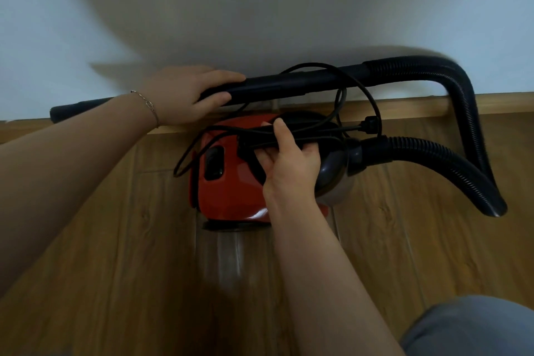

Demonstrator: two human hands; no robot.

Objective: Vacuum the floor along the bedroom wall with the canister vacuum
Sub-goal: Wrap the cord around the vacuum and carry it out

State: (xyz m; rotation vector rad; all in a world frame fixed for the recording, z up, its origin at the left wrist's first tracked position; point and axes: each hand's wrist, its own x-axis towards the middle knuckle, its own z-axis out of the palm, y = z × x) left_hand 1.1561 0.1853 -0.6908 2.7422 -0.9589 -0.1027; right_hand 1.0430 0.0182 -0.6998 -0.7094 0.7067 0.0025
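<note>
The red canister vacuum was at the far edge of the wooden floor, just beside the skirting board under the pale wall. The person's right hand had its fingers curled round the black carry handle on top of the vacuum, loops of the power cord caught under the thumb. The left hand, a thin bracelet at the wrist, grasped the black wand, which was level above the skirting. From the wand's right end the ribbed hose bent down, doubled back and joined the vacuum's right end. A grey-clad knee showed at the near right corner.
</note>
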